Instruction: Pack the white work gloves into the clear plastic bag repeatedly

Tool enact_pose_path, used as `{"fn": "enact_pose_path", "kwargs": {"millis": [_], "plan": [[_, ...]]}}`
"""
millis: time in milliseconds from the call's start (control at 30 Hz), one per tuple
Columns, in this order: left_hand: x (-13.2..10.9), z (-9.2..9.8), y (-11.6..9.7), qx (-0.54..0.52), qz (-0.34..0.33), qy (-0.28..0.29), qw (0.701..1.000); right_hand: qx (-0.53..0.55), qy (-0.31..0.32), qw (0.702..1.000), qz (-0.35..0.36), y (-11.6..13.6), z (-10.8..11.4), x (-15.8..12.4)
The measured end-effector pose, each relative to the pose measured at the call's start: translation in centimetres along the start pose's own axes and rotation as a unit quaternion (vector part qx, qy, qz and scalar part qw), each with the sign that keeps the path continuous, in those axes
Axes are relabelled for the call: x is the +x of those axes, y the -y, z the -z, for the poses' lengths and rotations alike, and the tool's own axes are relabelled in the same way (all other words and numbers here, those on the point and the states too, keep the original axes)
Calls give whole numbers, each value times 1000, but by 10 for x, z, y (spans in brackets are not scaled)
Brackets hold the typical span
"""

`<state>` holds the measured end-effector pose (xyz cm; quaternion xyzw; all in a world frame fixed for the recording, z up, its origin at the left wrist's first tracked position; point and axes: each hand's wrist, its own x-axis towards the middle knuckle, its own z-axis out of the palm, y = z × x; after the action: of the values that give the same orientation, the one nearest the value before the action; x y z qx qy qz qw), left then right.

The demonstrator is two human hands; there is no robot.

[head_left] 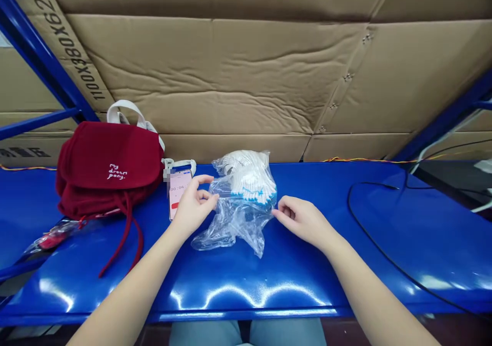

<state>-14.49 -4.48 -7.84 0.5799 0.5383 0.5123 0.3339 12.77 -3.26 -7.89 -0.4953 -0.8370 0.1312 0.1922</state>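
A clear plastic bag (234, 223) lies on the blue bench, holding a bundle of white knit gloves (248, 174) with blue trim. My left hand (194, 206) sits at the bag's left side, its fingers curled and apart, with the tips at the plastic. My right hand (300, 222) is on the bag's right side, and its fingertips pinch the plastic edge. Just left of my left hand lies a phone (179, 192) showing a pink timer screen.
A dark red cloth bag (108, 166) with white handles stands on the blue metal bench (292, 284) at left. A small red packet (49, 241) lies by it. A black cable (369, 228) curves across the right side. Cardboard sheets (215, 69) and blue rack posts stand behind.
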Motion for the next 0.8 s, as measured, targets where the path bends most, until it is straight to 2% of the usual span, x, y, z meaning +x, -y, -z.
{"fn": "enact_pose_path", "kwargs": {"millis": [100,133,167,233,300,367,433,500,567,667,800], "plan": [[-1,5,-1,74,-26,-74,994,6,14,999,48,21,-6,-5],[-3,7,-1,123,-32,-73,989,-7,19,997,72,30,-10,-6],[-4,8,-1,176,-33,-47,983,-30,30,995,88,38,-14,-6],[-7,9,-1,267,-33,53,962,-77,59,991,94,48,-19,-7],[-8,8,-2,290,-41,157,943,-77,88,989,93,44,-17,-7],[-8,5,-2,217,-40,215,951,-23,97,990,100,29,-9,-6],[-6,2,-2,81,-11,228,970,28,68,992,104,10,3,-4],[-4,-2,0,-30,34,202,978,41,32,996,79,-8,14,-3],[-2,-4,2,-67,69,159,983,69,33,996,36,-18,22,-3],[-1,-5,6,7,59,86,995,105,41,993,-21,-21,22,-3],[-11,-9,3,137,-37,-39,989,91,-65,994,-13,-9,8,-2]]}}
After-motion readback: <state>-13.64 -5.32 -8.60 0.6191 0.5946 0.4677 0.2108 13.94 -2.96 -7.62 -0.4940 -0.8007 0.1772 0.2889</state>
